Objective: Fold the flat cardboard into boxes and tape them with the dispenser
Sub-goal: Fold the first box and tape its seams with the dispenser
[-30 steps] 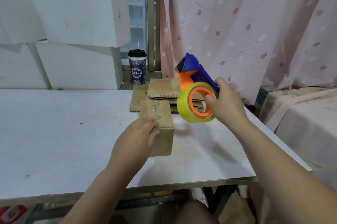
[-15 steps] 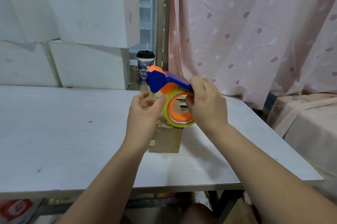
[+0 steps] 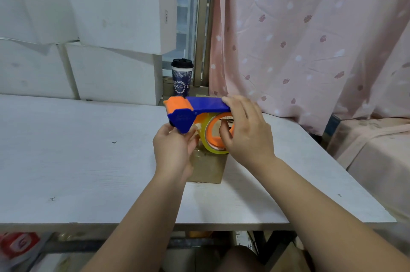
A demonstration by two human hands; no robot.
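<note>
- Head view, lower left: a blurred red packet (image 3: 17,245) lies under the table (image 3: 66,161).
- Upper left: white boxes (image 3: 119,5) are stacked behind the table's far edge.
- Top centre: a lidded cup (image 3: 182,79) stands beyond the table, beside the window frame.
- Centre: the left hand (image 3: 175,152) reaches up, with fingers and thumb curled round the lower tip of the dispenser's blue head. I cannot tell whether it also pinches tape.
- The dispenser (image 3: 199,105) is held level in the air, orange roller to the left. The yellow roll (image 3: 210,148) hangs under its right end.
- The brown folded box (image 3: 210,169) stands on the table just below the roll, partly hidden by the left hand.
- The right hand (image 3: 246,136) grips the dispenser: fingers lie over the blue handle and the thumb hooks into the roll's orange core.
- Right side: a pink patterned curtain (image 3: 310,39) hangs behind the table.
</note>
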